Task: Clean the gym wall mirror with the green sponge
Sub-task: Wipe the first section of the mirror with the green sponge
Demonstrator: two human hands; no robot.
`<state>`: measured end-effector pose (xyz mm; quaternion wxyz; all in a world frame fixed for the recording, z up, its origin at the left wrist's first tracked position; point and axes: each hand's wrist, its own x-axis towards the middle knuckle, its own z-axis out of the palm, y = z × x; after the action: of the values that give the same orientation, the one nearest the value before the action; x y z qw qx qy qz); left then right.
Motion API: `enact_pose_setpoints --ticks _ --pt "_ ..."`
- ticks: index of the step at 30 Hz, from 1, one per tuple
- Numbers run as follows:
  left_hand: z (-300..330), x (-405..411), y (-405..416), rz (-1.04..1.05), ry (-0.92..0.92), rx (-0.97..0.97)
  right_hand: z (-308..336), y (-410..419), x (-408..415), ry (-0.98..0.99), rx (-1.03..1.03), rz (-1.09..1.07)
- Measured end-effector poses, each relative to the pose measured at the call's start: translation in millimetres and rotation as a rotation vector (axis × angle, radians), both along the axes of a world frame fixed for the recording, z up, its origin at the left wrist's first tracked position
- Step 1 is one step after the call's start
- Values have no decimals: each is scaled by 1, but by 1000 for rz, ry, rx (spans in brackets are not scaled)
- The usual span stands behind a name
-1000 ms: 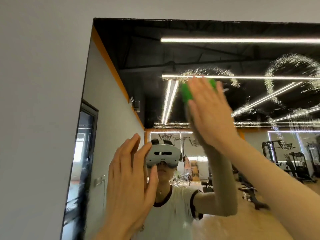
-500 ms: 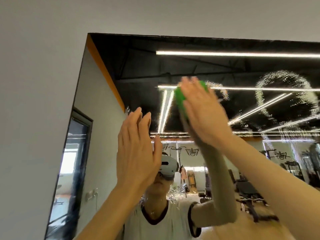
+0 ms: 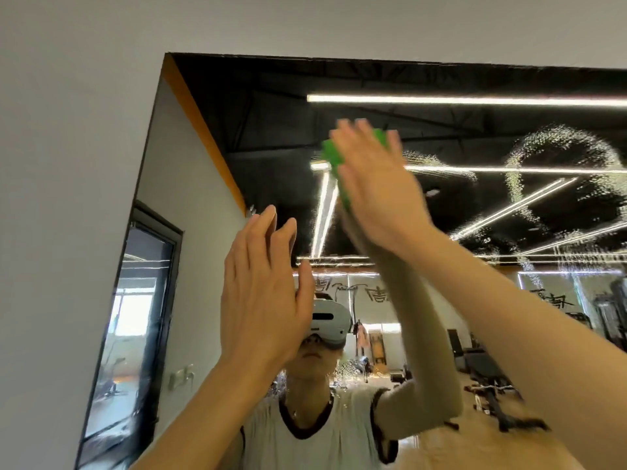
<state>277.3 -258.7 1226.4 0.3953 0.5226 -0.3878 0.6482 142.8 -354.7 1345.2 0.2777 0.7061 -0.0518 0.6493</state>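
The wall mirror fills most of the head view, its top left corner high up. My right hand presses the green sponge flat against the glass with straight fingers; only the sponge's left and top edges show past my palm. My left hand is raised lower and to the left, fingers straight, close to the glass; contact with it cannot be told. White foam trails curl over the glass to the right of the sponge.
A grey wall borders the mirror on the left and above. The mirror reflects a person with a white headset, ceiling light strips, a dark door frame and gym machines at the lower right.
My right hand has slid the sponge up the glass, and the foam arc above it has shrunk. My left hand has risen. My view has tilted upward.
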Motion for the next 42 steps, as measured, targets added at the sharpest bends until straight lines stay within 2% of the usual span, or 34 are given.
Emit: enact_pose_setpoints --ticks 3,5,6,8,10,12,15,18,20,23,28,30,32,34,36,38,42 --pt "0 3 -3 -15 -13 -14 -9 -55 -48 -281 257 8" --pt "0 3 -3 -19 -5 -18 -12 -59 -52 -366 406 -41" --pt "0 2 -2 -20 1 -16 -12 -49 -43 -367 415 -48" --pt "-2 0 0 -16 7 -5 -13 -16 -15 -260 273 -26" --pt "-3 -2 1 -9 14 4 -17 12 15 -40 58 -39" --pt "-3 -2 2 -5 17 5 -18 12 17 77 -25 -75" --pt "-3 -2 3 -16 19 2 -22 -37 -26 -74 71 -47" --pt "-2 -2 1 -32 31 10 -30 -97 -81 -299 326 -63" --pt "-1 -1 1 -36 31 9 -26 -107 -87 -373 408 -49" --pt "1 -1 0 -38 21 -13 -43 -83 -65 -235 263 2" --pt "1 -6 0 -18 33 -16 -152 -73 -61 199 -199 -119" --pt "-1 -7 1 -9 35 -5 -140 -79 -70 313 -251 -127" --pt "-2 -7 1 0 33 -3 -95 -76 -67 274 -174 -88" --pt "-1 -6 1 0 33 -4 -40 -71 -61 125 -52 -39" --pt "0 -5 2 5 33 -6 -18 -64 -51 41 17 -20" --pt "0 -5 2 4 32 -2 -46 -62 -44 79 -49 -52" --pt "-1 -7 4 -21 34 -1 -152 -71 -55 382 -397 -168"
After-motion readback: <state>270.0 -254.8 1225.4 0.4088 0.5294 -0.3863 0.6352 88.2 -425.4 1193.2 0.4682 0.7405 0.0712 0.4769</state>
